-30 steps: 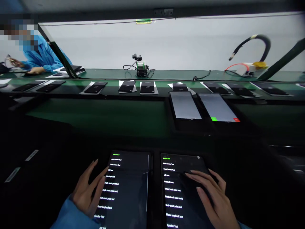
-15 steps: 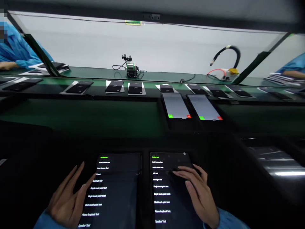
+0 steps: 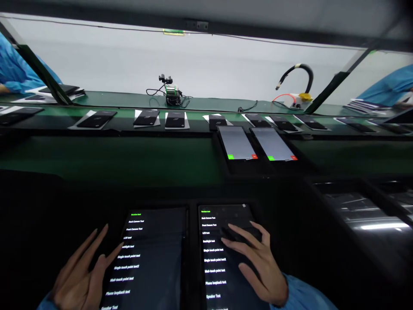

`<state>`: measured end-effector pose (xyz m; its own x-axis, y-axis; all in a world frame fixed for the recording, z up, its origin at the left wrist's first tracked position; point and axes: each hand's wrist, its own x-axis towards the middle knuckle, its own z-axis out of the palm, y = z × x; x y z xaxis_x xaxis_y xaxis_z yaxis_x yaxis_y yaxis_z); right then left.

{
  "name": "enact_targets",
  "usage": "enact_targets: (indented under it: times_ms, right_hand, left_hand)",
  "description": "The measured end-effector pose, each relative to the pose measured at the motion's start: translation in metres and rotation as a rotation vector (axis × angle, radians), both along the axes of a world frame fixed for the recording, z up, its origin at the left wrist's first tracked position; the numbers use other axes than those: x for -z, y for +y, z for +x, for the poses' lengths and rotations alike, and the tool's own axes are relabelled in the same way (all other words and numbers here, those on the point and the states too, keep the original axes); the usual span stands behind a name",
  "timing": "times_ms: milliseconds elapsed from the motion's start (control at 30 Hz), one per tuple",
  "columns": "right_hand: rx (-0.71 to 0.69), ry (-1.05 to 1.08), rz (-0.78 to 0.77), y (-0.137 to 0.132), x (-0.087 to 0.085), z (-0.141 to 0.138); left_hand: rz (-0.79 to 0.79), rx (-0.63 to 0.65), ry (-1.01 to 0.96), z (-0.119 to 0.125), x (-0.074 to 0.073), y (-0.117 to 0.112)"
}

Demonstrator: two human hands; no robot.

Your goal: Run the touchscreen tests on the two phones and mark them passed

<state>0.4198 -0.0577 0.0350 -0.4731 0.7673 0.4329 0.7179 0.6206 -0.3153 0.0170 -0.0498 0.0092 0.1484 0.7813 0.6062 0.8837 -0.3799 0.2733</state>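
Two dark tablets lie side by side in front of me, each showing a list of test items. My left hand [image 3: 82, 275] rests with fingers spread at the left edge of the left tablet [image 3: 155, 254], its fingertips near the list text. My right hand [image 3: 254, 262] lies flat over the right tablet [image 3: 219, 249], fingertips touching the screen beside the upper list lines. Neither hand holds anything. Both wrists wear blue sleeves.
Two lit tablets [image 3: 237, 143] [image 3: 272, 144] with green and red buttons lie farther back. A green belt [image 3: 129, 118] carries several dark phones on white sheets. A small camera rig [image 3: 169, 91] and a black hose [image 3: 298, 71] stand behind. Blue-sleeved people work far left and far right.
The view has swung right and both hands slid left in the picture. The far left lit tablet now shows green and red buttons. My right fingers stay on the right tablet.
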Motion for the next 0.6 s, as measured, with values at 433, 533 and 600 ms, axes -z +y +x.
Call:
enact_targets:
  times_ms: [433, 533, 600]
  right_hand:
    - [0.151, 0.003, 0.083, 0.004, 0.007, 0.012]
    - [0.240, 0.031, 0.123, 0.006, 0.003, 0.015]
    - [0.352, 0.062, 0.171, 0.005, -0.001, 0.016]
  left_hand:
    - [0.070, -0.020, 0.217, 0.008, 0.002, -0.002]
    - [0.121, -0.015, 0.258, 0.006, 0.000, -0.003]
    - [0.166, -0.059, 0.267, 0.003, -0.004, -0.005]
